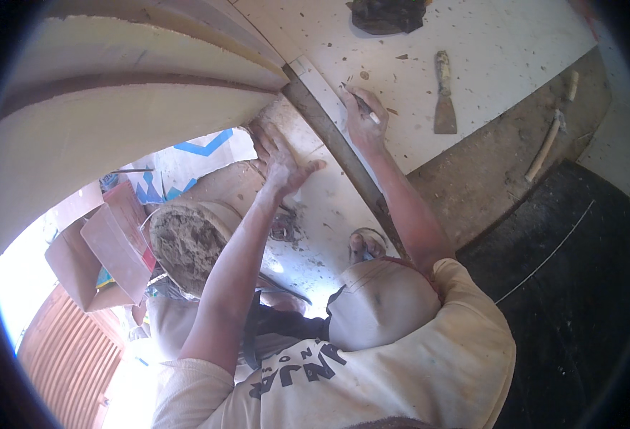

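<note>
My right hand is closed around a slim dark pen with a pale end. It rests at the edge of a white floor tile, beside a narrow gap between tiles. Across that gap, my left hand lies flat with fingers and thumb spread. It presses on a pale tile near the foot of the curved wall, and its fingertips are partly in shadow. A putty knife with a smeared handle lies on the white tiles to the right.
At left stands a bucket of grey mortar, near open cardboard boxes. A black plastic bag lies at the far side. Stick pieces rest on bare brown floor, with a black sheet nearer me. The curved wall rises left.
</note>
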### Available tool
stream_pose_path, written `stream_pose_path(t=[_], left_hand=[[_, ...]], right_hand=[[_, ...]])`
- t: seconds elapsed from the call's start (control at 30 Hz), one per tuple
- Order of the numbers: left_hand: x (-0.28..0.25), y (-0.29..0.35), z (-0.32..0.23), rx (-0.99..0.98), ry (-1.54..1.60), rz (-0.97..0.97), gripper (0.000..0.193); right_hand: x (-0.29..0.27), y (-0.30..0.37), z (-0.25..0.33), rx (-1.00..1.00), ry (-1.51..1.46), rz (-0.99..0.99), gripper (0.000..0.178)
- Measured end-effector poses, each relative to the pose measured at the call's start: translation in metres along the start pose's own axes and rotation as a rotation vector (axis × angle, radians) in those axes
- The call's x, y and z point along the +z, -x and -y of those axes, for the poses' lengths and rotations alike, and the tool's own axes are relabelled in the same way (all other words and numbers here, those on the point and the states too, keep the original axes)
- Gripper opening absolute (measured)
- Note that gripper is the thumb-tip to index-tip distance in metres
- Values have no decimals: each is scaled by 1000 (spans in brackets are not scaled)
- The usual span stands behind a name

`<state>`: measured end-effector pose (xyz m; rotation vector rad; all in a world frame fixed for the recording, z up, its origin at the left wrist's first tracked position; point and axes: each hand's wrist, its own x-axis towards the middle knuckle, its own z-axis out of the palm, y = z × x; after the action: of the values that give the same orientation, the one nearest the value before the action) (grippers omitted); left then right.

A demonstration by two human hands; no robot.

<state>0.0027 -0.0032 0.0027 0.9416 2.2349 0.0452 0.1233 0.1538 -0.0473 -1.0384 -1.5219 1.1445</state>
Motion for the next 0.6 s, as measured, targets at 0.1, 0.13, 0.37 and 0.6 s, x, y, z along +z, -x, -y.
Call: stream_pose_path(t=[0.1,0.13,0.37,0.6], left_hand=[[-2,2,0,-9,16,6,149],[-2,2,1,-13,20,7,149],[2,1,1,7,32,-35,149],[2,1,3,1,-6,-29,152]], right_hand=[[-9,6,4,-85,107,37,19],[-11,9,7,-122,174,55,22],[-26,32,33,-164,487,246,60],[-22,44,25,-152,688,327,66]])
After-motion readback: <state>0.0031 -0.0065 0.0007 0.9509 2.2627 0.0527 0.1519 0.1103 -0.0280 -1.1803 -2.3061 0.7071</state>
